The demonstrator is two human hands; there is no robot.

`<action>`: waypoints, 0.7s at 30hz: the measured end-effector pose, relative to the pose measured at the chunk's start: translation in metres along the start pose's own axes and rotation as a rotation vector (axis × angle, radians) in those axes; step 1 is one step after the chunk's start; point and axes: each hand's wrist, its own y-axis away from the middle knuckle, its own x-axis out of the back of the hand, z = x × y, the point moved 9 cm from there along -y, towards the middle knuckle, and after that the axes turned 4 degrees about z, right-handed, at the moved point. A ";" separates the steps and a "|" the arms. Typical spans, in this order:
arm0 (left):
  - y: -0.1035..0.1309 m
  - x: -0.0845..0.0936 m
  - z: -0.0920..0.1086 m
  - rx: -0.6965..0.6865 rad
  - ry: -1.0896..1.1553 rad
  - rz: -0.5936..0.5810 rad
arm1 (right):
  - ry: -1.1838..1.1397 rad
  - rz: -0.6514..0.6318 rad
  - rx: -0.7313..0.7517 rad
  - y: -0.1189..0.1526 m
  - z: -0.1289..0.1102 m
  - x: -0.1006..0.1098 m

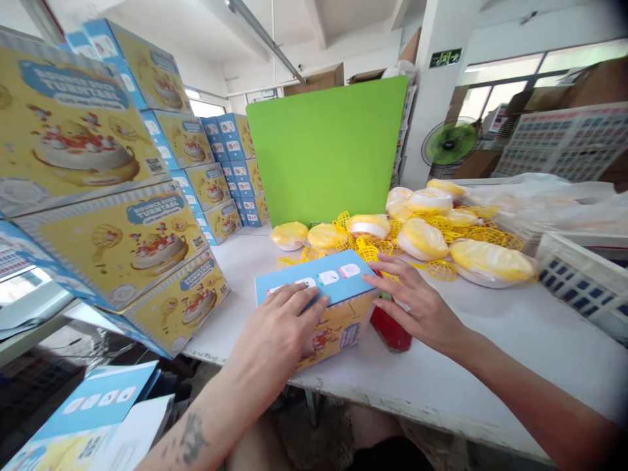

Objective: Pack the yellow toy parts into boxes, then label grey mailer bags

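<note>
1. Left forearm point(210, 409), tattooed, is closest; it runs up to the left hand point(284, 324).
2. Box point(343, 294), blue top and yellow front, sits under the left hand and left of the right hand point(417, 304), near the tabletop point(471, 353) edge.
3. Hands: left laid over the box's near top edge, fingers extended, covering some print. Right has fingers parted, tips at the box's right end; can't tell if its thumb touches.
4. Red object point(390, 330) under the right hand, just beside the box, partly hidden; can't identify it.
5. Left of the hands: near carton stack point(115, 239) blocks that side, more stacks point(196, 140) behind it. Flattened cartons point(93, 409) lower left.
6. Beyond the hands: wrapped yellow-and-white bowls point(422, 240) and yellow nets point(441, 270) crowd the space behind the box. Green panel point(326, 154) stands behind them, blocking the view.
7. Right of the right hand: white slotted crate point(583, 278), clear plastic bags point(544, 196) past it. Fan point(451, 142) farther back.
</note>
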 end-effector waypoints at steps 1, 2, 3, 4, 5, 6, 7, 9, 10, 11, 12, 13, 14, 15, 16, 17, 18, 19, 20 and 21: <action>0.000 -0.002 0.002 0.015 -0.008 0.034 | -0.030 0.023 -0.103 0.009 0.013 0.004; 0.001 -0.004 0.004 0.034 -0.016 0.069 | -0.049 0.056 -0.226 0.021 0.031 0.009; 0.003 -0.006 0.005 0.048 -0.020 0.106 | -0.056 0.092 -0.366 0.036 0.051 0.012; 0.004 -0.008 0.006 0.062 -0.023 0.142 | -0.056 0.118 -0.511 0.055 0.072 0.014; 0.005 -0.009 0.006 0.076 -0.030 0.176 | -0.059 0.129 -0.649 0.076 0.092 0.013; 0.005 -0.009 0.006 0.089 -0.038 0.202 | -0.072 0.114 -0.775 0.096 0.109 0.009; 0.003 -0.009 0.005 0.100 -0.048 0.217 | -0.096 0.083 -0.876 0.114 0.123 0.002; -0.004 -0.009 0.003 0.136 -0.078 0.219 | -0.158 -0.006 -1.016 0.140 0.139 -0.015; -0.009 -0.008 0.002 0.153 -0.095 0.206 | -0.187 -0.047 -1.054 0.147 0.142 -0.024; -0.014 -0.008 0.003 0.162 -0.108 0.188 | -0.212 -0.078 -1.080 0.151 0.142 -0.032; -0.019 -0.007 0.005 0.164 -0.117 0.171 | -0.234 -0.096 -1.100 0.152 0.142 -0.039; -0.023 -0.007 0.007 0.163 -0.124 0.155 | -0.256 -0.100 -1.114 0.151 0.140 -0.045; -0.027 -0.007 0.010 0.162 -0.125 0.137 | -0.275 -0.092 -1.125 0.149 0.138 -0.048; -0.029 -0.008 0.013 0.164 -0.121 0.121 | -0.290 -0.077 -1.133 0.146 0.136 -0.051; -0.031 -0.010 0.014 0.173 -0.116 0.111 | -0.300 -0.056 -1.140 0.143 0.134 -0.051; -0.031 -0.011 0.014 0.188 -0.110 0.108 | -0.303 -0.031 -1.145 0.140 0.132 -0.050; -0.031 -0.013 0.013 0.204 -0.103 0.111 | -0.300 -0.007 -1.147 0.138 0.129 -0.047; -0.030 -0.014 0.012 0.216 -0.095 0.114 | -0.287 0.021 -1.144 0.136 0.125 -0.042; -0.030 -0.016 0.011 0.223 -0.087 0.114 | -0.266 0.055 -1.135 0.136 0.120 -0.036; -0.029 -0.018 0.009 0.225 -0.079 0.111 | -0.240 0.095 -1.121 0.136 0.114 -0.029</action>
